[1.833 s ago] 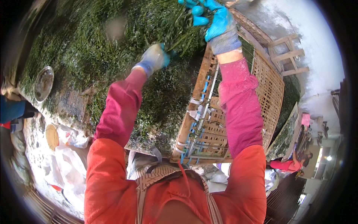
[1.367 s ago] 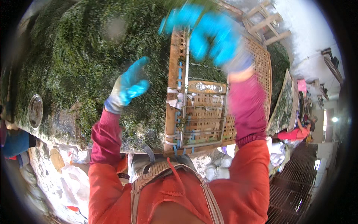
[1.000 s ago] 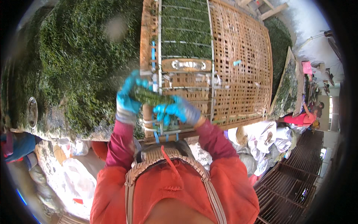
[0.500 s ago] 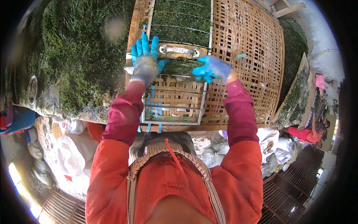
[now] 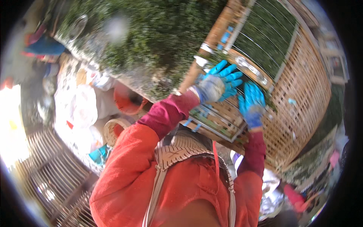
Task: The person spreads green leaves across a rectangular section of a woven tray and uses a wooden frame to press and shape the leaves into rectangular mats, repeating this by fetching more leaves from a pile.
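Observation:
My left hand [image 5: 220,86], in a blue glove, lies with fingers spread just below a wooden bar with a metal handle [image 5: 249,69]. Beside it my right hand [image 5: 251,101], gloved alike, has its fingers stretched out toward the bar. Both hands are over the near part of a metal frame [image 5: 237,27] strung with thin wires. Dark green seaweed [image 5: 264,38] fills the frame beyond the bar. Near my wrists the frame's slats show with little on them. Under it lies a woven bamboo mat [image 5: 298,94]. What the palms touch is hidden.
A large heap of loose seaweed [image 5: 151,41] covers the surface on the left. Below its edge stand an orange-red bucket [image 5: 126,99], white bags [image 5: 83,108] and a round tan tub [image 5: 112,132]. A slatted grate [image 5: 62,179] lies lower left. Another person [image 5: 297,198] is at the right.
The whole view has tilted and shifted. My right hand has come from the frame's right side to beside my left. The bar with the handle stays on the frame.

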The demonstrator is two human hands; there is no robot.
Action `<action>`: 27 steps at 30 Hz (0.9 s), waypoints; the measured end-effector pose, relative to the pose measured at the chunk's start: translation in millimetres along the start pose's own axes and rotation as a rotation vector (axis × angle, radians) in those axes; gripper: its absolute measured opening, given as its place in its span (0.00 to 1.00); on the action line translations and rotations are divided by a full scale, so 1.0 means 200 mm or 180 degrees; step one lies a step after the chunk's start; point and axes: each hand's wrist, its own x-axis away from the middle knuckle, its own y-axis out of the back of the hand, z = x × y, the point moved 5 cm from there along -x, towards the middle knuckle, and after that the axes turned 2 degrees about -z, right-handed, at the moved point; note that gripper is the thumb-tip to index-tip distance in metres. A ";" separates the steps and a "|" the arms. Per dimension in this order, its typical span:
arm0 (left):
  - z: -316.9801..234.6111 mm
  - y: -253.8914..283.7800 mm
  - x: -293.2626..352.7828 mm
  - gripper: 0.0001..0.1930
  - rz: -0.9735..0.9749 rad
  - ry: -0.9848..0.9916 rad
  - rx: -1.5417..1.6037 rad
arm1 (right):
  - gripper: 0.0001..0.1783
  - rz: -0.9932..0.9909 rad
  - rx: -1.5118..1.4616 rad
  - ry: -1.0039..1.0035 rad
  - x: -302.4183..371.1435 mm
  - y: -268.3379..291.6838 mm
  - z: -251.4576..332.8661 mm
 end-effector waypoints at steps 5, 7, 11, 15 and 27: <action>-0.67 0.57 0.47 0.35 -0.1938 -0.3926 -0.5629 | 0.25 0.0121 0.0069 0.0015 0.00 -0.04 0.00; -0.92 0.96 0.66 0.42 -0.3625 -0.4249 -0.5719 | 0.25 0.0140 0.0048 -0.0009 0.02 -0.02 -0.01; -1.20 1.19 0.64 0.38 -0.3799 -0.3188 -0.6556 | 0.25 0.0108 0.0007 0.0005 -0.01 -0.02 -0.02; -1.39 1.23 0.63 0.18 -0.3092 -0.3371 -0.4606 | 0.24 0.0186 -0.0028 -0.0086 -0.01 -0.01 -0.02; -1.46 0.10 0.80 0.19 -0.1205 -0.3604 -0.5323 | 0.25 -0.0147 -0.0230 -0.0106 0.04 0.01 -0.03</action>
